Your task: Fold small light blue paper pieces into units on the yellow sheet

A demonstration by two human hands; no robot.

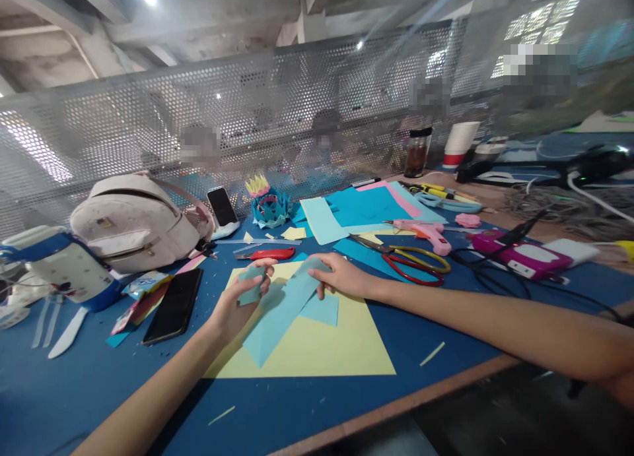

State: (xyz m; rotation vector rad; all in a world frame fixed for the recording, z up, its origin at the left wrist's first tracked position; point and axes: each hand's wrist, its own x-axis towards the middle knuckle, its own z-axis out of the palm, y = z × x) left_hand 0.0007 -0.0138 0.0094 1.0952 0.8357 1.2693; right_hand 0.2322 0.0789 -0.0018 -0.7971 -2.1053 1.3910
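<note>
My left hand [247, 290] is closed on a small piece of light blue paper [251, 286], pinched under the thumb. In my right hand [333, 275] is the upper end of a long light blue paper strip [282, 317], which slants down to the left. Both hands are over a pale yellow sheet [347, 350] lying on the blue table. Another light blue paper piece [324, 309] rests on that sheet, partly behind the strip. Just beyond the hands lie a red utility knife [272, 253] and scissors [416, 261] with red and yellow handles.
On the left are a black phone [173, 307], a backpack [133, 222] and a blue-and-white bottle [69, 268]. A blue paper flower [269, 204] stands at the back, beside stacked coloured paper [371, 205]. To the right are a pink glue gun [430, 235] and dark cables [488, 271].
</note>
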